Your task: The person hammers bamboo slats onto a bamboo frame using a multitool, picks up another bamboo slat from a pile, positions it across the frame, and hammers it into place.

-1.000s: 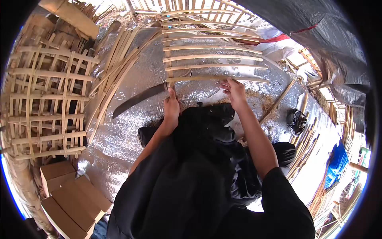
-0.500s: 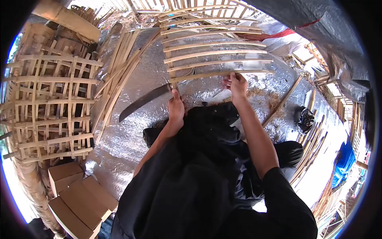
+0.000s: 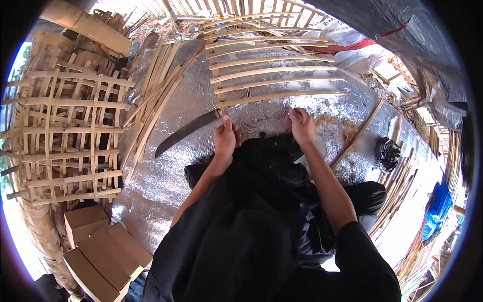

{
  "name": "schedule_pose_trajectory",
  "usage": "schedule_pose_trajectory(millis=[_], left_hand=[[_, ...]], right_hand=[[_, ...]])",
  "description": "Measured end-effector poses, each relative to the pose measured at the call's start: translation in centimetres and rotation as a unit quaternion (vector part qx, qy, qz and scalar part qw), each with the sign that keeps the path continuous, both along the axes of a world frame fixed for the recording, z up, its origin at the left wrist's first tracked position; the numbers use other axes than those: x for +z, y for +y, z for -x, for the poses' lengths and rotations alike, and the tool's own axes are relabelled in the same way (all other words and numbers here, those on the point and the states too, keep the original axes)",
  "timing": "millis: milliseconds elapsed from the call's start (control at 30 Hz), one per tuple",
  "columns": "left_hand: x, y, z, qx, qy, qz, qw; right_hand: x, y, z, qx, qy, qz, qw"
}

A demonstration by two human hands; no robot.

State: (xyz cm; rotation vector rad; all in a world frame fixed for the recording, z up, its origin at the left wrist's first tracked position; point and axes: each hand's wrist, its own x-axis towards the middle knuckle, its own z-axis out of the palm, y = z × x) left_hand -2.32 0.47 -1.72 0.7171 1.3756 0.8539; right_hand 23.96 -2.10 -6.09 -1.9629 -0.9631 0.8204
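Observation:
My left hand (image 3: 226, 141) is closed at the near end of the upright bamboo strip, beside the handle end of a long dark blade (image 3: 186, 132) that points left. From that upright, thin bamboo slats run rightward in a row like ribs. Below the nearest slat (image 3: 287, 95), and apart from it, is my right hand (image 3: 302, 125), its fingers curled with the thumb and fingertips near each other. Whether something small is between them cannot be made out.
A woven bamboo lattice (image 3: 73, 136) stands at the left, above cardboard boxes (image 3: 103, 256). Loose strips (image 3: 153, 100) lie beside it. A stick (image 3: 358, 133), a black bag (image 3: 388, 155) and a blue tarp (image 3: 436, 210) are on the right.
My right hand has let go of the nearest slat and moved down from it. My left hand stays at the upright by the blade. The view has shifted a little.

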Motion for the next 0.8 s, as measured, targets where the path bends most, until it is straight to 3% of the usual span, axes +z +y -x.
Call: schedule_pose_trajectory(millis=[167,433,533,633,800], left_hand=[[-1.0,0.4,0.2,-0.026,0.084,-0.075,0.993],[0.6,-1.3,1.8,0.002,-0.102,-0.071,0.992],[2.5,-1.8,2.0,0.002,-0.144,-0.068,0.987],[3.2,-2.0,1.2,-0.018,-0.161,-0.089,0.983],[3.1,-1.8,0.7,-0.037,-0.181,-0.146,0.972]], right_hand=[[2.1,-0.4,1.1,0.04,-0.111,-0.04,0.992],[2.8,-3.1,0.8,0.039,-0.092,-0.14,0.985],[3.1,-5.1,0.6,0.118,-0.17,-0.156,0.966],[4.8,-6.7,1.5,0.261,-0.329,-0.154,0.894],[6.6,-8.9,2.0,0.339,-0.279,-0.121,0.89]])
